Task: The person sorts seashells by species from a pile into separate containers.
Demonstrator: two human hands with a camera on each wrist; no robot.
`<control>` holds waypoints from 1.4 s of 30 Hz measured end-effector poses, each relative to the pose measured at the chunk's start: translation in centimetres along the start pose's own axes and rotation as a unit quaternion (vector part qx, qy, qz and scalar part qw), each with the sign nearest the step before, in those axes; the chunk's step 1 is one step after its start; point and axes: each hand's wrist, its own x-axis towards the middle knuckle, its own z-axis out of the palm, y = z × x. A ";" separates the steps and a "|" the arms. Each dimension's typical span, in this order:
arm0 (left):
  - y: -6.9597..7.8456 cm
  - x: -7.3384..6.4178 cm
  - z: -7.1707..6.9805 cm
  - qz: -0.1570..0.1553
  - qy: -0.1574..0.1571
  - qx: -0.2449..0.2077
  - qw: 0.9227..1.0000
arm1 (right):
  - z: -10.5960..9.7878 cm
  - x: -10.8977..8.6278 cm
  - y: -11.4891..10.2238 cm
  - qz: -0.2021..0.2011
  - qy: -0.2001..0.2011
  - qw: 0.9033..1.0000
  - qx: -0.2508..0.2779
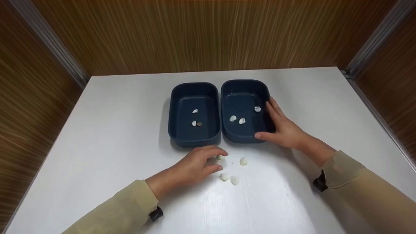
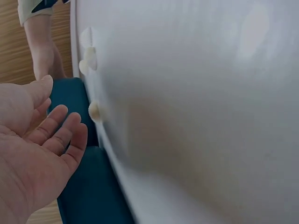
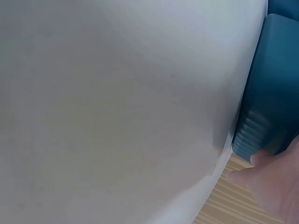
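My left hand [image 1: 195,164] hovers low over the table, thumb and fingers spread apart with nothing between them. Just beyond its fingertips lies a pale seashell [image 1: 220,157], partly covered by the fingers in the head view. Other whitish shells lie close by: one shell [image 1: 243,161] to the right, and a pair nearer the front, a rounded shell [image 1: 224,176] and a flatter shell [image 1: 234,180]. My right hand [image 1: 286,131] rests on the right dark blue bin [image 1: 245,139], straight fingers along its right wall and thumb at the near rim. Three shells [image 1: 242,121] sit inside that bin.
A matching dark blue bin [image 1: 195,143] stands just left of the first. It holds two white shells [image 1: 195,111] and a small brown one [image 1: 199,124]. Wood-grain panels [image 1: 208,35] enclose the white table [image 1: 113,130] at the back and sides.
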 end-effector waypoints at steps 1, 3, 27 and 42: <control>-0.1 -0.1 0.1 -0.002 0.001 0.005 1.000 | 0.0 0.0 0.0 0.000 -0.001 1.000 0.000; -0.3 -0.2 0.2 -0.004 0.003 0.012 1.000 | 0.0 0.0 0.0 0.001 -0.002 1.000 0.000; -2.0 0.1 1.5 -0.009 0.013 0.075 0.997 | -0.2 -0.2 -0.3 0.004 -0.003 1.000 0.001; -2.3 -0.2 0.7 -0.028 -0.010 0.088 0.996 | -0.1 -0.3 -0.4 0.000 0.000 1.000 0.002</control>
